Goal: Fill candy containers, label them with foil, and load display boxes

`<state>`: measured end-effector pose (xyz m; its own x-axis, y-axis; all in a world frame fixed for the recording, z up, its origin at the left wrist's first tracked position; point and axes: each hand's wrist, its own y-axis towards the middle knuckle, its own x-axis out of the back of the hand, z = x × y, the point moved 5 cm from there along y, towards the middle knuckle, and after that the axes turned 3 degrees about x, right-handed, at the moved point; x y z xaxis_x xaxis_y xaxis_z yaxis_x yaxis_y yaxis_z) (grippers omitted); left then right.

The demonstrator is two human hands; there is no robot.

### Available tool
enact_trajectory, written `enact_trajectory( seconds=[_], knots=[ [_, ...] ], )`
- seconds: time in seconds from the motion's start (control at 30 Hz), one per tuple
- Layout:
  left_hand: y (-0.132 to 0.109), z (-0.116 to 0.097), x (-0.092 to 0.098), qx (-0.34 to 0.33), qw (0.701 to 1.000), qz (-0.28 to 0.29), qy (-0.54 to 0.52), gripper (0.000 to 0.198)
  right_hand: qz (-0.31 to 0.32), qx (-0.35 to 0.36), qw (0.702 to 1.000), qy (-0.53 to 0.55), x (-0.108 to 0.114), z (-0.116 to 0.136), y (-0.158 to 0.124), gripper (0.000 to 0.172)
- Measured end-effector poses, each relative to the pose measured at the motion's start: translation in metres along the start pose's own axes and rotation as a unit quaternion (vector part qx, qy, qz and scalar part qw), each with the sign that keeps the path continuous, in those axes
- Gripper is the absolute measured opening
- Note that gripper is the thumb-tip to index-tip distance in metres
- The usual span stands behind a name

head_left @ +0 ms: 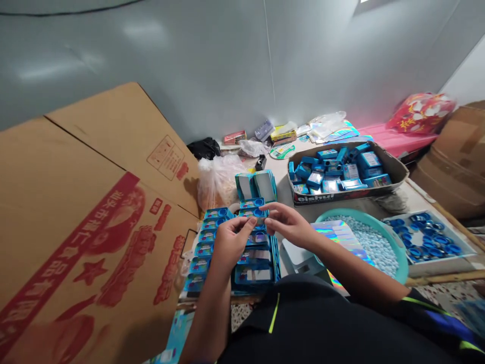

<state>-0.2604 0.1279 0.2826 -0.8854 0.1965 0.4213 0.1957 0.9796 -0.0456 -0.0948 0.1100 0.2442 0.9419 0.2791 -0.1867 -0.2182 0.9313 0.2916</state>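
Note:
My left hand [232, 236] is closed, thumb against the forefinger, on one side of a small clear piece [260, 221], perhaps a strip of film or tape. My right hand [291, 226] pinches its other side, forefinger stretched out above it. Both hands hover over rows of small blue printed boxes [254, 273], several with a pale strip on the face. Another column of blue boxes [201, 250] lies to the left, partly behind my left forearm. Behind the rows stand two open-topped stacks of blue and white cards [265, 185].
A large cardboard carton [94, 222] rises at the left. A shallow box [341, 198] of blue boxes stands back right. Nearer are a teal basin [402, 263] of pale pellets and a white tray [468, 247] of blue rings. A plastic bag [215, 179] sits behind.

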Motion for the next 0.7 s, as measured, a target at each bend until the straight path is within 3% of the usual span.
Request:
enact_trajectory(
  seconds=[0.13, 0.33, 0.57, 0.7],
  knots=[
    [0.0, 0.003, 0.001, 0.025, 0.999, -0.043, 0.021, 0.039, -0.027, -0.023, 0.999, 0.012, 0.004, -0.003, 0.004, 0.04],
    [0.0, 0.003, -0.001, 0.031, 0.993, -0.064, 0.096, 0.038, -0.043, -0.039, 0.998, 0.015, 0.007, -0.015, 0.007, 0.037],
    [0.001, 0.003, -0.004, -0.077, 0.961, -0.138, 0.227, 0.021, -0.056, -0.048, 0.997, 0.002, 0.006, -0.033, 0.003, 0.028],
    [0.0, 0.008, -0.004, -0.087, 0.947, -0.145, 0.274, 0.014, -0.061, -0.062, 0.996, 0.016, 0.003, -0.043, -0.002, 0.028]
  ],
)
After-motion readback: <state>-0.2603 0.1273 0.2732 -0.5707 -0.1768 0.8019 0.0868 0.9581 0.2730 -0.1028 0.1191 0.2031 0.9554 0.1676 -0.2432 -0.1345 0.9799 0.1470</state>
